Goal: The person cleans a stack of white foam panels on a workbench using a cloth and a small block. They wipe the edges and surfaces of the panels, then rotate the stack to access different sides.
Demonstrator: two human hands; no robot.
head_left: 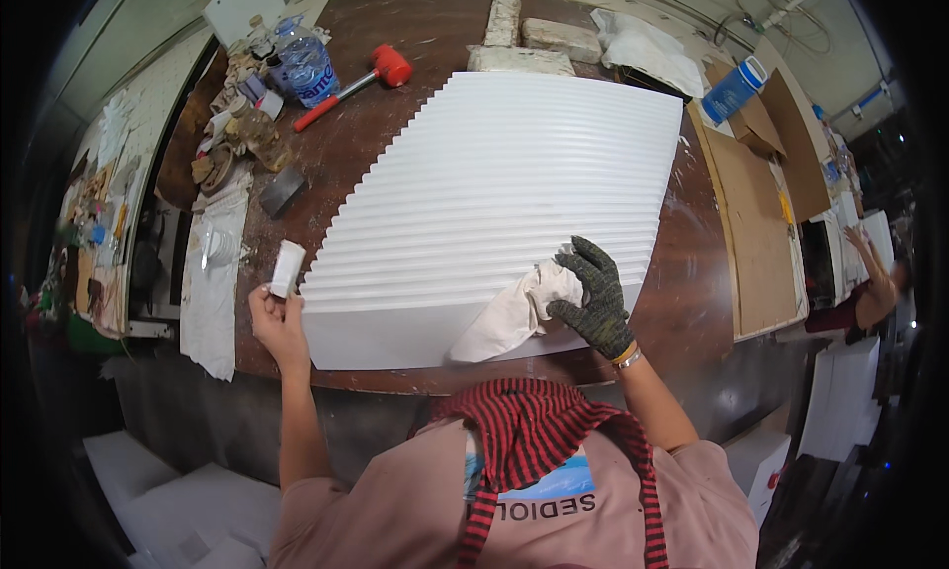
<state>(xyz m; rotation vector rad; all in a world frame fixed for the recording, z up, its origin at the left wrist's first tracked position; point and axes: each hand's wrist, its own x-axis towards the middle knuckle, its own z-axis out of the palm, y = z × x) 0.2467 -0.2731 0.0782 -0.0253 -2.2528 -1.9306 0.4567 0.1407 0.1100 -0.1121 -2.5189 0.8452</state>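
A large white panel (494,193) with a ridged, wavy surface lies on the brown worktable (425,25). At its near left corner, my bare left hand (277,317) pinches a small white rectangular piece (288,267), whose exact kind I cannot make out. My right hand (598,297) wears a dark knitted glove and grips a crumpled off-white cloth (509,317). That cloth rests over the panel's near edge, where the ridges give way to a smooth strip.
At the far left are a red mallet (392,66), a plastic bottle (306,63) and a dark grey block (283,191). A blue container (733,89) and cardboard box (801,144) are at the far right. Another person (870,282) is beyond the table's right side.
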